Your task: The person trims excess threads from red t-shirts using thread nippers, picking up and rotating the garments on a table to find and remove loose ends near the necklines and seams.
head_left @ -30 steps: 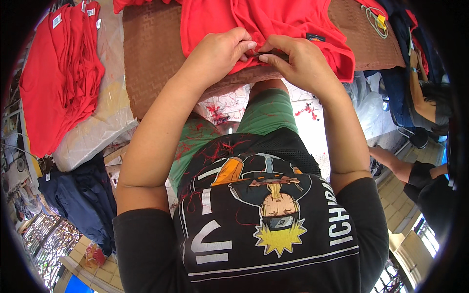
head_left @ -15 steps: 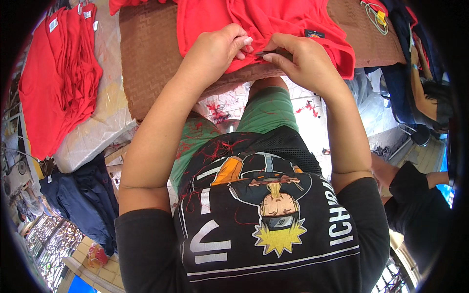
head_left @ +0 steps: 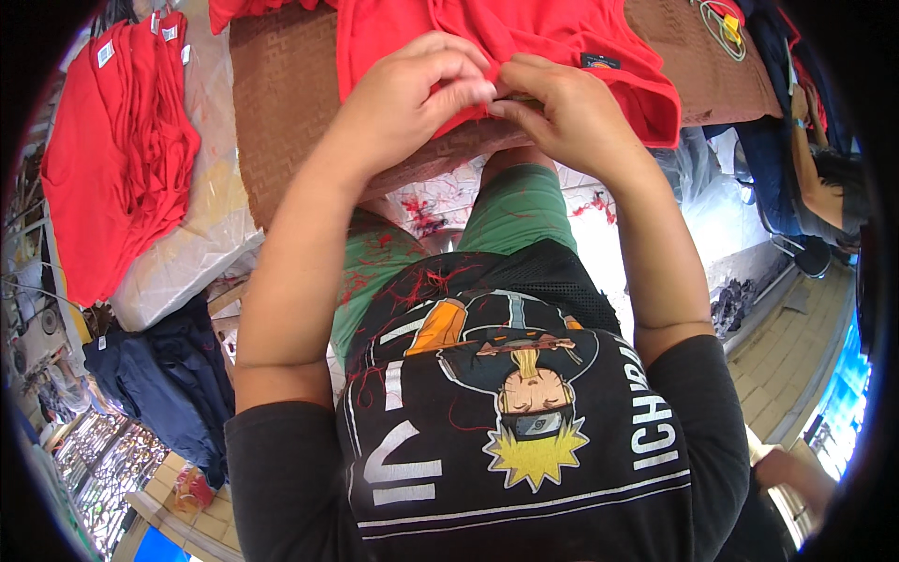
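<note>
The left hand (head_left: 412, 98) curls its fingers and pinches a fold of the red garment (head_left: 562, 42) at its near hem; the right hand (head_left: 567, 108) pinches the same fold, its fingertips touching the left's. The garment lies under and beyond both hands on a brown woven table (head_left: 281, 103). Left of the left hand, a stack of red shirts (head_left: 112, 169) rests on a plastic-wrapped bundle (head_left: 201, 253), with dark blue clothes (head_left: 159, 375) nearer the body.
</note>
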### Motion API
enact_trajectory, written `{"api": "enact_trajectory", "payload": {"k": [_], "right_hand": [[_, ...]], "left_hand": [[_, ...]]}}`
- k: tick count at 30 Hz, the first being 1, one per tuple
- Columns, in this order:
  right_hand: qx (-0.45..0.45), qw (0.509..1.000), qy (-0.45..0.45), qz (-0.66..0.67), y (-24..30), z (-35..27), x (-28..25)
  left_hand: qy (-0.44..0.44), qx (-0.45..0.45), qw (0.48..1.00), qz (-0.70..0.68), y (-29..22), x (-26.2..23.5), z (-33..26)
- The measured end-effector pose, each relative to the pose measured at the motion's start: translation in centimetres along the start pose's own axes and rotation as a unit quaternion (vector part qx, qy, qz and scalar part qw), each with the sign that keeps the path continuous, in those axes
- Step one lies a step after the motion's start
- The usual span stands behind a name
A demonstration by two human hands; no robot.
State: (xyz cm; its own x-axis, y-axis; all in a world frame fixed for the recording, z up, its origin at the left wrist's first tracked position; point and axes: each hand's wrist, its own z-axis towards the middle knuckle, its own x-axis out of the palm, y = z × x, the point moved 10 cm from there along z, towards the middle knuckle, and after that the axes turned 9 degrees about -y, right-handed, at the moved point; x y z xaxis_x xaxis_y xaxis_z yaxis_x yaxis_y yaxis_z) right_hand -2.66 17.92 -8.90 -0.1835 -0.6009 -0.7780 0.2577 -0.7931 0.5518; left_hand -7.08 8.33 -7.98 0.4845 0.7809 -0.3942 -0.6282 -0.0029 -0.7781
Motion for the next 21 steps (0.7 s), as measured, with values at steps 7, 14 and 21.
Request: {"api": "enact_trajectory", "payload": {"k": [7,14,21], "right_hand": [[0.114,0.975,-0.078,0.171,-2.1,-1.2,-5.1],[0.037,0.995,-0.080,0.054,-1.4,-0.6,-1.5],[0.202,0.939,-0.065,0.272,-4.7,-0.3,0.4]], "left_hand": [[0.070,-0.094,0.980,-0.158,-4.7,-5.1,0.0],[-0.016,-0.074,0.973,0.218,0.6,-0.1,-2.4],[-0.042,-0.265,0.947,-0.179,3.3,-0.4,-2.5]]}}
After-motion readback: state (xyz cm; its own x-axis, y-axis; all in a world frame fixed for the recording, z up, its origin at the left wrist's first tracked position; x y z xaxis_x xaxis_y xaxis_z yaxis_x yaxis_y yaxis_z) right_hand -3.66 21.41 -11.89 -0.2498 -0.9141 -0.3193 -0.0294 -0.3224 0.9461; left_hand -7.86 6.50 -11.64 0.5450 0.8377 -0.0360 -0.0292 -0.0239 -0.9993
